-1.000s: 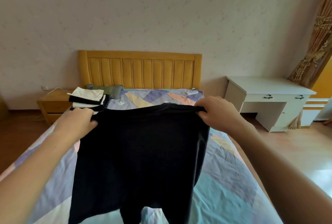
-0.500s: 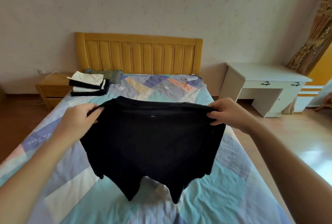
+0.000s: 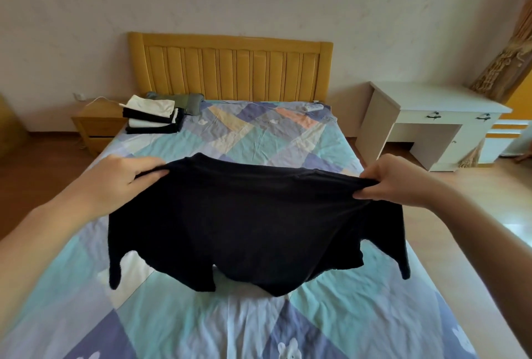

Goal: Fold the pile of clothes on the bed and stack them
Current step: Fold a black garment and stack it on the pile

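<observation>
Head view: your left hand [image 3: 115, 183] and right hand [image 3: 400, 183] each pinch a top corner of the black garment [image 3: 244, 223] (no readable label), now lowered over the bed [image 3: 259, 139], folded stack [image 3: 152, 115] near the headboard [image 3: 230, 67].

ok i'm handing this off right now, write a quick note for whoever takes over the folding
Left hand: grips the left top edge of the black garment.
Right hand: pinches the right top edge.
The garment is spread out over the bed; its lower edge looks close to the sheet, contact unclear.
Done: a stack of folded clothes sits at the bed's far left corner, near the headboard.
Left: lay the garment flat, fold it, add it to the stack. No other loose clothes are in view.
</observation>
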